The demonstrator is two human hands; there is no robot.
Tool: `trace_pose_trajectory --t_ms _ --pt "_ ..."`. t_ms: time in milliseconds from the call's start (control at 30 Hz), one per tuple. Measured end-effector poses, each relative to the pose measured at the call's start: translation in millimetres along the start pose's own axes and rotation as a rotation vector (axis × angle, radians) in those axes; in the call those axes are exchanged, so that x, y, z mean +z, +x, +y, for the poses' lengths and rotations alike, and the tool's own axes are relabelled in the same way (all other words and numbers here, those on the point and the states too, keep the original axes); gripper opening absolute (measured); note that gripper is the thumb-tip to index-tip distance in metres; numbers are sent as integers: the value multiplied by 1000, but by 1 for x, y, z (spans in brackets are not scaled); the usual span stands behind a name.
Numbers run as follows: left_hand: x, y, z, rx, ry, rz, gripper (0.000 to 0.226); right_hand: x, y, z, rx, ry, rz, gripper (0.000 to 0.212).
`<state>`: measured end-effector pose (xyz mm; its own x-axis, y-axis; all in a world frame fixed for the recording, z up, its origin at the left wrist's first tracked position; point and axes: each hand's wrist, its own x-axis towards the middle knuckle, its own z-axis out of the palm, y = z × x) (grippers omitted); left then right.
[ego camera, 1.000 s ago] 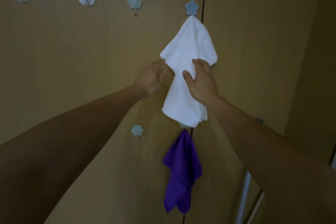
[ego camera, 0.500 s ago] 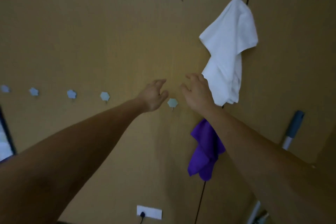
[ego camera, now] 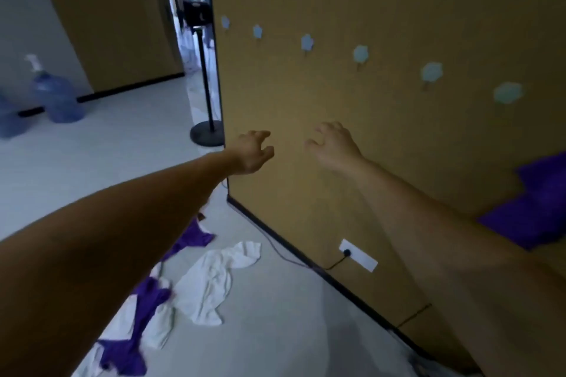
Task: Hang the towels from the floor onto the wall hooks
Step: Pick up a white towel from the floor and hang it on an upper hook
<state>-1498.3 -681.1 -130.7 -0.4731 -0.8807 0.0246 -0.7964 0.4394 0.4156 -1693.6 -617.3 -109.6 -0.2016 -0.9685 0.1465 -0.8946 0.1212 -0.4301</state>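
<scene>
Several towels lie on the pale floor at the lower left: a white towel (ego camera: 214, 278), a purple towel (ego camera: 193, 237) behind it, and another purple towel (ego camera: 134, 337) nearer me over more white cloth. A row of pale blue flower-shaped hooks (ego camera: 361, 53) runs across the brown wall, all bare. One purple towel (ego camera: 533, 211) hangs at the right edge. My left hand (ego camera: 252, 151) and my right hand (ego camera: 333, 144) reach forward in front of the wall, fingers loosely spread, holding nothing.
A white wall socket (ego camera: 358, 255) with a black cable sits low on the wall. A black stand with a round base (ego camera: 207, 133) is at the wall's corner. Blue water jugs (ego camera: 56, 95) stand at the far left. A doorway opens behind the stand.
My hands let go of the hung white towel and dropped away from it. My view swung left and down, bringing the floor towels into sight; the white towel is out of view.
</scene>
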Motion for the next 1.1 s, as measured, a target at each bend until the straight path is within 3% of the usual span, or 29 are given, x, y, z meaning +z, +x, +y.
trace_pose_trajectory --t_ms 267,433,667,833,1100 --pt "-3 -27 -176 -215 -17 -62 58 154 36 -113 -108 53 -262 54" --pt "19 -20 -243 -290 -29 -147 57 226 55 -133 -85 33 -442 51" --pt "76 29 -309 -359 -96 -294 52 315 114 -105 -28 9 -648 61" --pt "123 84 -362 -486 -123 -336 63 397 183 -77 -16 12 -746 63" --pt "286 159 -464 -615 -176 -428 58 592 240 13 58 -58 -895 62"
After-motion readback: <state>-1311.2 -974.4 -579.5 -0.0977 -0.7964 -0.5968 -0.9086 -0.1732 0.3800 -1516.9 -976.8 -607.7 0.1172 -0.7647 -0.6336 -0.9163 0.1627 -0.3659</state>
